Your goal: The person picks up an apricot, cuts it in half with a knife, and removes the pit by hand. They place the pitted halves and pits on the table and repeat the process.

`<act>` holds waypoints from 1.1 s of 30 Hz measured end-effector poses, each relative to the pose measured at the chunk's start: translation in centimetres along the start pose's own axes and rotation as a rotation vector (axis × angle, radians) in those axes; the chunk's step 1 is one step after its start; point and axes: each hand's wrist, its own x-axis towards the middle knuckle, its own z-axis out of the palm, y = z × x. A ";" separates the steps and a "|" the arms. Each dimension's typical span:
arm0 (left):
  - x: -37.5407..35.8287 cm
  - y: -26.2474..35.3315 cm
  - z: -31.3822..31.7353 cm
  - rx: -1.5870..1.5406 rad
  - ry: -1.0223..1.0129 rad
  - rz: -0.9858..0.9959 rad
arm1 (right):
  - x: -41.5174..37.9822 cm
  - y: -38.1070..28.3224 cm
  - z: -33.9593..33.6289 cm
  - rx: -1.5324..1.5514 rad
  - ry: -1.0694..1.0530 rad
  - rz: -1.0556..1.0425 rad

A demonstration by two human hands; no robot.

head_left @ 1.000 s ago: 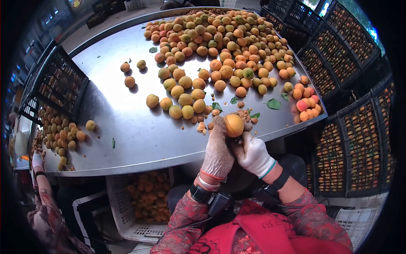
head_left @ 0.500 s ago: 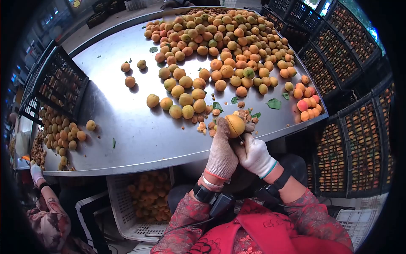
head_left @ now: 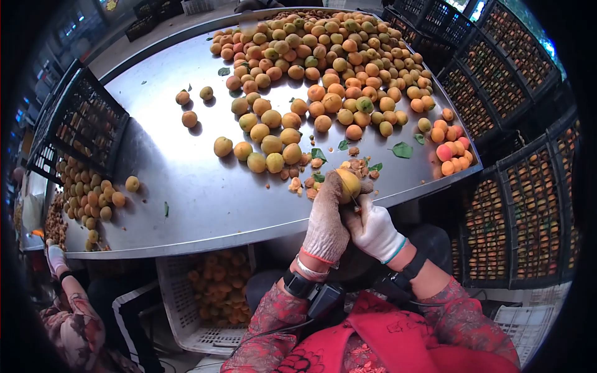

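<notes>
My left hand (head_left: 326, 219), in a stained knit glove, is closed around a yellow-orange apricot (head_left: 350, 184) at the table's near edge. My right hand (head_left: 377, 229), in a whiter glove, is closed just beside it, its dark fingertips against the fruit. From the right-hand grip a thin, blade-like tool (head_left: 356, 201) reaches the apricot's lower side; its handle is hidden. Apricot pits and scraps (head_left: 295, 184) lie around the fruit. Close beyond are several whole apricots (head_left: 272, 144) and a green leaf (head_left: 402, 150).
A large apricot heap (head_left: 323, 50) covers the far part of the metal table (head_left: 186, 211). Black crates (head_left: 507, 214) of fruit stand at right, another black crate (head_left: 84, 124) at left. Below is a white crate (head_left: 171, 304) of apricots. A co-worker's gloved hand (head_left: 56, 256) is at far left.
The apricot is turned slightly in my left hand, whose fingers now cover more of its left side. The view has shifted slightly. Both hands stay together at the table edge.
</notes>
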 end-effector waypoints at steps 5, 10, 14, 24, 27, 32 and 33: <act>0.5 0.7 -0.6 0.298 -0.129 0.155 | 0.8 -1.0 -1.8 0.055 -0.020 0.001; 0.3 1.1 -1.0 0.318 -0.099 0.135 | 1.5 -0.3 -2.2 -0.084 -0.105 -0.006; 0.4 1.1 -0.6 0.434 -0.057 0.214 | 1.8 -0.3 -2.1 -0.067 -0.133 0.073; 0.2 0.7 -0.4 0.350 0.024 0.233 | -0.1 -0.8 -0.7 0.380 -0.153 0.159; -0.2 1.2 -0.1 0.395 0.055 0.222 | -0.3 -0.4 -0.1 0.520 -0.167 0.180; -0.3 1.6 -0.4 0.425 0.019 0.243 | 0.3 -3.0 -2.1 0.721 -0.293 0.481; -0.4 1.7 -0.4 0.424 0.020 0.248 | 0.4 -3.0 -2.5 0.720 -0.296 0.477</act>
